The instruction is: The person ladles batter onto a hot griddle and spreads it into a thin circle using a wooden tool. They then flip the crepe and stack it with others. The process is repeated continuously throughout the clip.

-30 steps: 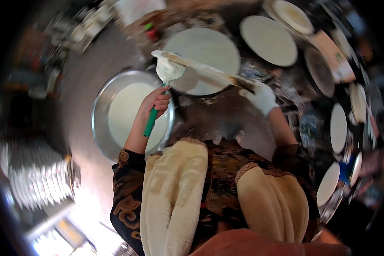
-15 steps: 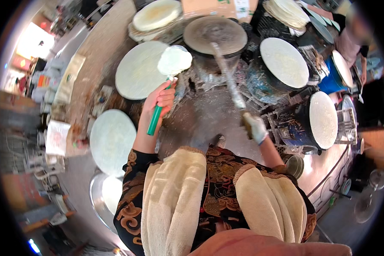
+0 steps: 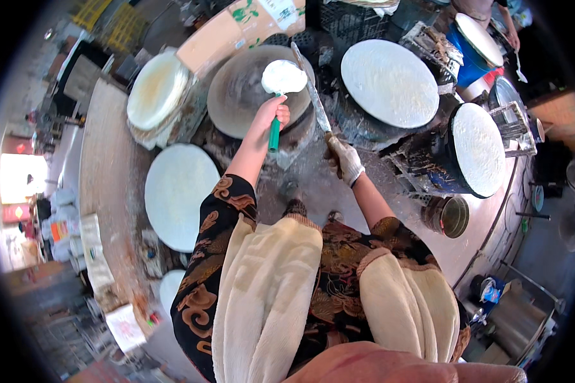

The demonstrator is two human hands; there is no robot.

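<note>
My left hand (image 3: pixel 271 116) is closed round the green handle of a ladle (image 3: pixel 274 135). White batter (image 3: pixel 284 76) fills the ladle's round bowl, which is over the right part of a bare, dark round griddle (image 3: pixel 236 96). My right hand (image 3: pixel 345 161), in a whitish work glove, grips the brown handle of a long, flat metal spatula (image 3: pixel 313 96). Its blade slants up and left, passing just right of the ladle bowl, with the tip by the griddle's far right edge. Whether the blade touches the griddle I cannot tell.
Pale sheets cover round griddles at the right (image 3: pixel 390 83), far right (image 3: pixel 478 150) and left (image 3: pixel 182 196). A stack of round flatbreads (image 3: pixel 160 96) lies left of the bare griddle. Behind it stands a cardboard box (image 3: pixel 236 32). Another person's arm (image 3: pixel 510 29) shows at the upper right.
My view has swung round to the left. The ladle has come from beside the covered left griddle to over the bare one. My right hand and the spatula have moved closer to my left hand.
</note>
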